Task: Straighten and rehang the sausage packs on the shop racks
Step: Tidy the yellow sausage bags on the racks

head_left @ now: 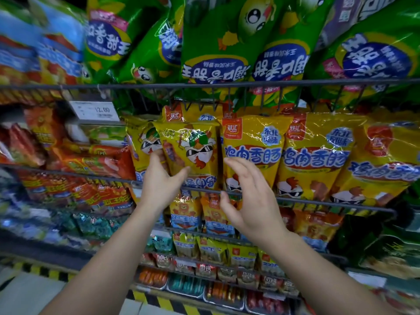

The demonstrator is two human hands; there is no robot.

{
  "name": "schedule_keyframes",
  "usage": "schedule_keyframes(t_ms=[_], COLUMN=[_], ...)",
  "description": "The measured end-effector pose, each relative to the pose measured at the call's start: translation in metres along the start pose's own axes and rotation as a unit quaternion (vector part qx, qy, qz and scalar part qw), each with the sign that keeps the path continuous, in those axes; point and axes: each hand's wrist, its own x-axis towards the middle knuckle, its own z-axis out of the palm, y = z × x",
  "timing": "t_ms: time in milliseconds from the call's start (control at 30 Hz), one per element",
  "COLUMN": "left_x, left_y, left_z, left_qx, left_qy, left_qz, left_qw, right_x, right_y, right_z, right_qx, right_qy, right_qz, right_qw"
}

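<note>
Yellow sausage packs hang in a row on the middle wire rack [318, 202]. One of them, the yellow pack with a sunglasses chicken [193, 146], hangs upside down left of centre. My left hand [159, 183] holds its lower left edge, thumb across the front and fingers tucked behind. My right hand [247, 201] hovers with loosely spread fingers just in front of the neighbouring yellow pack [252, 142] and holds nothing. Further yellow packs [316, 155] hang to the right, tilted and overlapping.
Green corn-sausage bags [218, 42] lie jumbled in the wire rack above, some upside down. Red and orange packs [75, 155] fill the left racks under a 12.00 price tag [95, 110]. Smaller packs [204, 244] and trays sit on lower rows. Yellow-black floor tape [159, 301] runs below.
</note>
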Motion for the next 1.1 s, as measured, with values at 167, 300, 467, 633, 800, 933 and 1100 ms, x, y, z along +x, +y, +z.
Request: schedule_keyframes(t_ms=[167, 300, 467, 633, 800, 933, 1100], left_x=[0.02, 0.035, 0.044, 0.05, 0.044, 0.041, 0.04], left_y=[-0.021, -0.031, -0.046, -0.054, -0.052, -0.048, -0.034], left_z=[-0.001, -0.006, -0.008, -0.013, -0.019, -0.021, -0.029], left_qx=[-0.012, -0.005, -0.033, -0.078, -0.151, -0.21, -0.243], left_qy=[-0.034, -0.058, -0.095, -0.143, -0.188, -0.201, -0.208], left_qz=[0.03, 0.052, 0.081, 0.12, 0.119, 0.096, 0.114], left_qw=[0.999, 0.997, 0.992, 0.979, 0.963, 0.952, 0.941], right_x=[0.015, 0.042, 0.067, 0.082, 0.09, 0.097, 0.105], right_y=[-0.008, -0.024, -0.046, -0.061, -0.082, -0.092, -0.093], right_z=[0.012, 0.025, 0.037, 0.038, 0.029, 0.017, 0.007], right_qx=[-0.013, -0.04, -0.124, -0.234, -0.288, -0.294, -0.282], right_qy=[0.022, 0.066, 0.131, 0.062, -0.035, -0.083, -0.073], right_qz=[0.038, 0.041, 0.037, 0.058, 0.096, 0.115, 0.098], right_qw=[0.999, 0.996, 0.983, 0.968, 0.952, 0.945, 0.951])
